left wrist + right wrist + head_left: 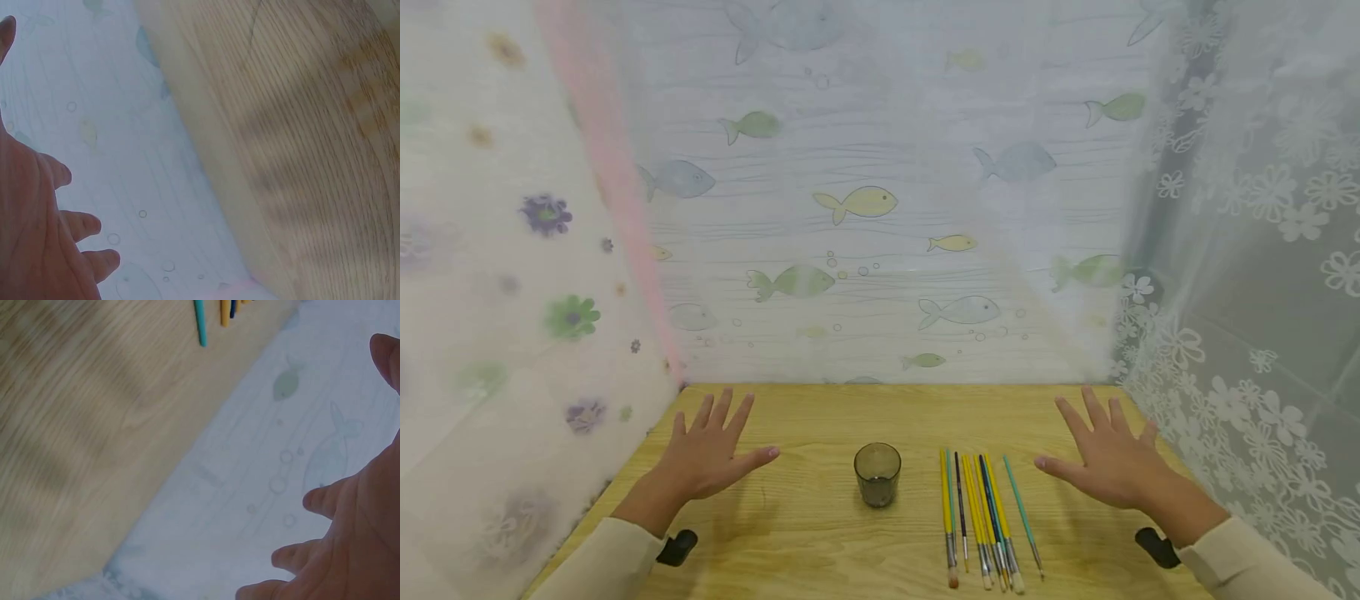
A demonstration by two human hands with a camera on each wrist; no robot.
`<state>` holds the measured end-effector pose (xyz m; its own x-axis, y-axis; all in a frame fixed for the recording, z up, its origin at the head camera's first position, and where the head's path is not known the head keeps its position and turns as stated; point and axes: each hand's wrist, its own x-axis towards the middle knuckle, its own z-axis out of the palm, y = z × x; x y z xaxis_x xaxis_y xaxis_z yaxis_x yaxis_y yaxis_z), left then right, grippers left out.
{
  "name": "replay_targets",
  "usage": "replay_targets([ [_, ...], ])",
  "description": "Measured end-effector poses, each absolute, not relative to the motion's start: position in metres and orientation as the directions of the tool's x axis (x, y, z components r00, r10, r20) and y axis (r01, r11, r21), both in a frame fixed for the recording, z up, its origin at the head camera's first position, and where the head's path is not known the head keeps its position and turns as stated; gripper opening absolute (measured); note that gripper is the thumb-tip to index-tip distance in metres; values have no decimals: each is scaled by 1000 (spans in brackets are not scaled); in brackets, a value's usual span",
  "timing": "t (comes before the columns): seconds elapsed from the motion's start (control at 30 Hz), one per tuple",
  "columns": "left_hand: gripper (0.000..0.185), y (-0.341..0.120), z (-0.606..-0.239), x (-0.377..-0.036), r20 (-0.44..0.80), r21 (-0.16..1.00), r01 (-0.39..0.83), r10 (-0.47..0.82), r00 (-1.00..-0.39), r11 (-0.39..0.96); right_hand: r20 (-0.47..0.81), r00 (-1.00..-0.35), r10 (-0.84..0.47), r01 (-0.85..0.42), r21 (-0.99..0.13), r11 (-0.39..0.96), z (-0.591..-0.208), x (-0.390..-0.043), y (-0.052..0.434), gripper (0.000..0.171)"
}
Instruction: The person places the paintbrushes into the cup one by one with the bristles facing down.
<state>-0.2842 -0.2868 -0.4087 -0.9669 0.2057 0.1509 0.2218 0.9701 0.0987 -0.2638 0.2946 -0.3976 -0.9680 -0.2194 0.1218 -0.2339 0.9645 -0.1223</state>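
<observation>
Glass cup [877,473]: mid-table [820,542].
Paintbrushes [981,517]: just right of cup.
Left hand [706,454]: left of cup, fingers spread, grasping nothing.
Right hand [1108,457]: beyond brushes, likewise.

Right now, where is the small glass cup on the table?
In the head view, the glass cup stands near the table's middle, between both open hands, just left of the row of paintbrushes.

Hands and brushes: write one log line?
left hand: open, flat | right hand: open, flat | cup: upright | brushes: untouched
</observation>
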Motion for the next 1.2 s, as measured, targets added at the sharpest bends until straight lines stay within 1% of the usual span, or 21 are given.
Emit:
replay_targets([
  [0.27,108,-290,-419,-288,148,105,219,203,-968,970,99,-970,-223,-234,-119,965,-400,-261,295,106],
  [0.43,107,-281,-423,-291,161,127,260,239,-958,957,98,-971,-220,-231,-127,965,-404,-258,300,105],
  [0.53,108,-273,-426,-293,152,184,292,267,-952,938,89,-969,-229,-242,-187,952,-408,-258,301,107],
  [0.7,111,-255,-435,-296,116,331,310,287,-951,891,43,-969,-244,-245,-307,920,-410,-264,297,109],
  [0.8,113,-242,-440,-297,95,420,301,288,-953,856,32,-971,-239,-235,-349,907,-411,-269,294,101],
  [0.93,111,-227,-445,-298,101,519,315,309,-946,794,32,-970,-239,-230,-422,877,-413,-276,288,83],
  [1.07,107,-213,-448,-297,109,582,340,344,-933,738,20,-970,-242,-221,-478,850,-416,-280,282,68],
  [1.2,104,-200,-454,-298,106,623,358,378,-920,696,-4,-974,-228,-193,-517,834,-421,-282,277,58],
])
